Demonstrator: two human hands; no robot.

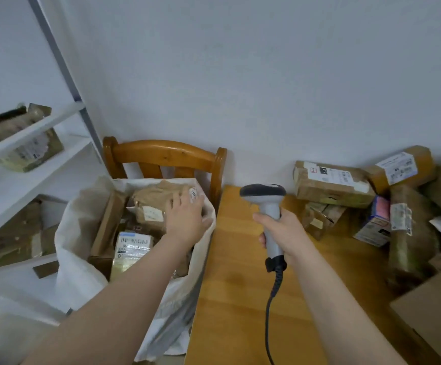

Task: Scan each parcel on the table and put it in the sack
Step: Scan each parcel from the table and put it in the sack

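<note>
soft, even indoor light with a cool cast turns the wall (266, 75) blue-grey; its source is out of view. shadows are faint: one weak dark patch lies on the counter (240, 299) near its left edge, and the wood carries a dull sheen without hard glare. the scanner (269, 206) is the sharpest thing. the left hand (185, 219) is slightly smeared. the parcels (409, 233) at the counter's right edge are blurred, their labels unreadable. the wide lens tilts the shelf post (64, 69) and slants the shelves (29, 177) beyond the counter's left edge.
</note>
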